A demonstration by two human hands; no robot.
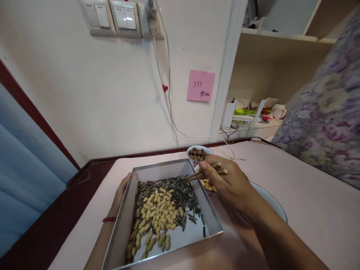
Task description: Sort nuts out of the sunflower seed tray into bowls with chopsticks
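A: What does the right hand (pixel 229 183) hold?

B: A pair of wooden chopsticks (pixel 200 176), the fingers closed around them. Their thick ends project beyond the thumb; their tips point left, crossing the right wall of the box (pixel 206 212) and meeting the dark striped seeds (pixel 182 191) near its far right corner (whether a seed is pinched between them is too small to tell).

A: And the left hand (pixel 120 191)?

B: At the outer side of the box's left wall, fingertips by the rim, with a red bracelet (pixel 109 219) at the wrist. How tightly its fingers close cannot be told, since the wall conceals much of them.

A: How are the box's contents arranged?

B: Seeds along the far side and to the right; pale peanuts (pixel 161 210) heaped over the middle and spreading toward the near left. The white floor shows at the near right.

A: The surroundings?

B: A pink-covered counter (pixel 306 183). Beyond the box stands a bowl (pixel 207 149) of round brown nuts (pixel 197 153); a second bowl (pixel 197 168), also containing peanuts, sits partly behind the right hand. A pale dish (pixel 271 202) lies to the right, partly covered by the forearm.
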